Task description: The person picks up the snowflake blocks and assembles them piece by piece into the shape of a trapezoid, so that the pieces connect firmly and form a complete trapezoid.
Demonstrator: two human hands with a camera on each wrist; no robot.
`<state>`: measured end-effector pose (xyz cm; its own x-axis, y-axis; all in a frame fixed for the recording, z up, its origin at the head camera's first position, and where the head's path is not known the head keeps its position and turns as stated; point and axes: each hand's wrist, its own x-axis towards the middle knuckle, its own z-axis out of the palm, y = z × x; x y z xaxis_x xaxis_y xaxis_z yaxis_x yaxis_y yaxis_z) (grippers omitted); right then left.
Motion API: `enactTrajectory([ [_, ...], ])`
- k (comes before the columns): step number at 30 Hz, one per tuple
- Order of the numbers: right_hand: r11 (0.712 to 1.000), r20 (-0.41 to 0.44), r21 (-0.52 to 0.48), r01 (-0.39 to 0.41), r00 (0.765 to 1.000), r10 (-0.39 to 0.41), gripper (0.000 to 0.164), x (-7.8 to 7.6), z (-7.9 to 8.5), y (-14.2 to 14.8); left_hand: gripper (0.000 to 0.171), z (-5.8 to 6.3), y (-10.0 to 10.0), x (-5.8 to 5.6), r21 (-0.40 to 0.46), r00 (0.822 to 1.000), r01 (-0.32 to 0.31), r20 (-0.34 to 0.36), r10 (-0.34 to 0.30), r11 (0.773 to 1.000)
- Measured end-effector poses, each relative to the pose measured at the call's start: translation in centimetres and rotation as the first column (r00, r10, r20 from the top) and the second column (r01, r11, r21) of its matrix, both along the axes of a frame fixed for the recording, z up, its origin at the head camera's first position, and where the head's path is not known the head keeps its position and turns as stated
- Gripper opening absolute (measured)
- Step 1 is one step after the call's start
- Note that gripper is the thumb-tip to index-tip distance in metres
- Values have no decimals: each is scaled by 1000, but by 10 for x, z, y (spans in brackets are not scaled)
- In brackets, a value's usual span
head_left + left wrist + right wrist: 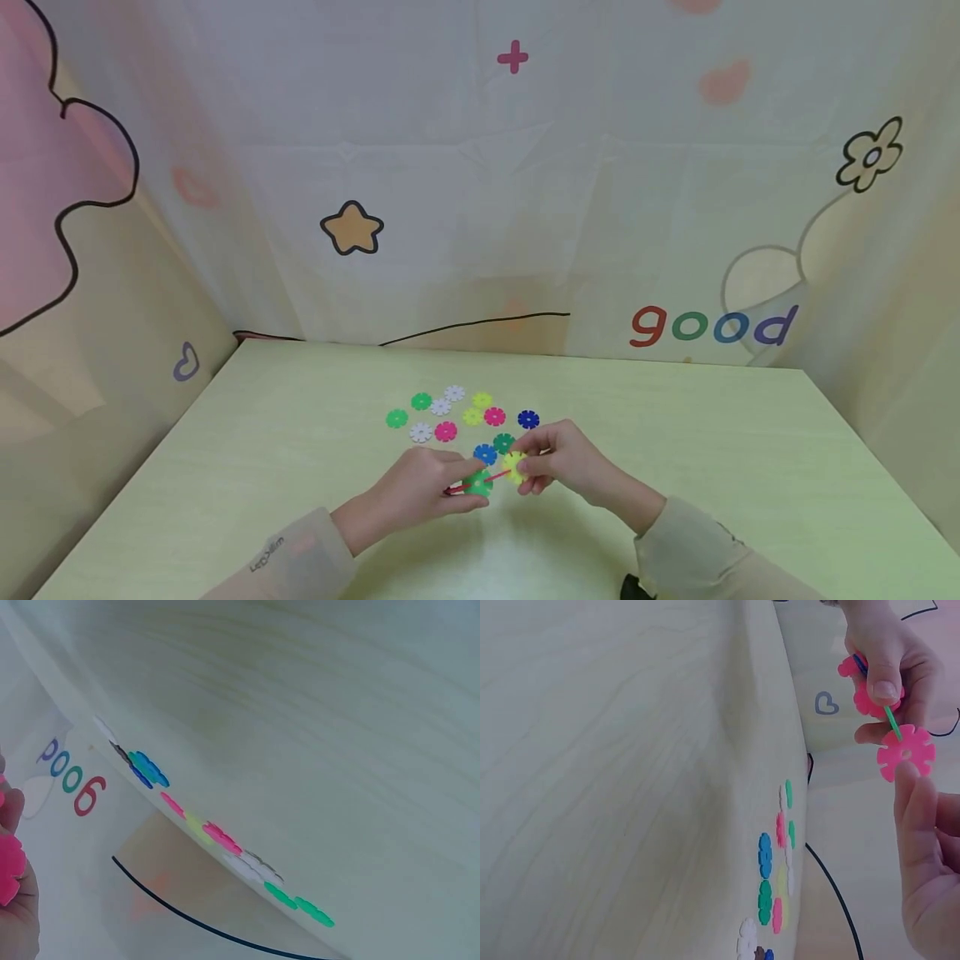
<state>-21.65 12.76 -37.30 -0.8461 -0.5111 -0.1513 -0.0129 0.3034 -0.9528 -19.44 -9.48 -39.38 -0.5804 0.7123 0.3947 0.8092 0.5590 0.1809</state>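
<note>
A person's left hand (423, 493) pinches linked plastic discs (476, 486) over the tabletop (262, 475); the right hand (567, 463) nips a yellow disc (512, 462) beside them, best pressed straight, slot to slot, against a steady hold.

The light is soft, wrist views hazier.

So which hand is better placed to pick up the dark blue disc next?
Probably the right hand: in the head view, it is nearer the dark blue disc, though it pinches the yellow disc. The left hand, farther away, grips joined discs.
</note>
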Motion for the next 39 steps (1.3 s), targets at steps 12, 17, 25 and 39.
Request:
enactTrajectory([
  [12, 999, 35, 3, 47, 998, -47, 30, -1, 0, 0, 35, 0, 2, -3, -40, 991, -104, 80, 107, 994],
  [17, 998, 38, -4, 69, 997, -69, 31, -3, -2, -1, 40, -3, 5, -5, -87, 976, -153, 143, 164, 984],
  [25, 998, 66, -7, 60, 996, -60, 29, -4, -9, -4, 43, -7, 7, -5, -172, 948, -162, 245, 202, 972],
  [39, 999, 69, 12, 43, 997, -44, 27, -1, -17, -10, 52, -7, 23, -4, -151, 895, -186, 382, 231, 971],
])
